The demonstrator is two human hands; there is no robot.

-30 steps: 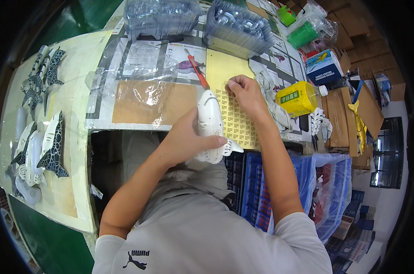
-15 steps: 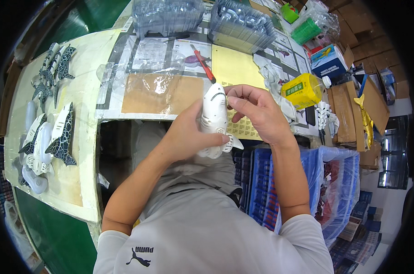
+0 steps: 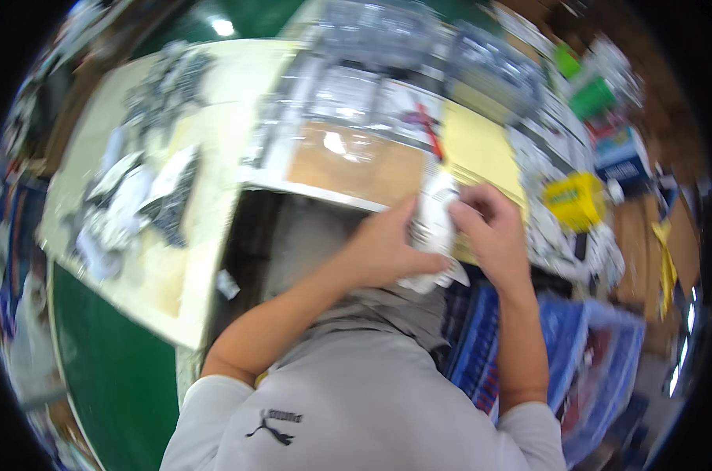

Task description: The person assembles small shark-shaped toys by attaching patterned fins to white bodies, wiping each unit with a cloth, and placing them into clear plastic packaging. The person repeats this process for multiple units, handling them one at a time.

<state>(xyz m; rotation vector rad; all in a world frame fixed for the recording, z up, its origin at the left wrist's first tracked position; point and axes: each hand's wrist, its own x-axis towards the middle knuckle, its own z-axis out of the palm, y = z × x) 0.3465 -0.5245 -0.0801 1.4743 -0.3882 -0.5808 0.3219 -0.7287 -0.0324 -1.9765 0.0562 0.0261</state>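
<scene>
1. The left hand (image 3: 379, 247) is curled firmly around a white, elongated plastic shark body (image 3: 433, 210), thumb across its lower part.
2. This body is above the front edge of a paper-covered white table (image 3: 317, 193), beside a yellow paper sheet (image 3: 478, 145).
3. The right hand (image 3: 493, 228), fingers bent, is at the body's right side; blur hides whether it pinches anything.

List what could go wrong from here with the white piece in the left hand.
First, its lower end is over the person's lap, so if the left hand loosened, the white piece might drop.
Second, its upper end points at the red tool on the table; a forward shift might knock that.
Third, the right hand is right beside the piece; a bump might turn it in the grip. Blur hides whether they touch.
</scene>
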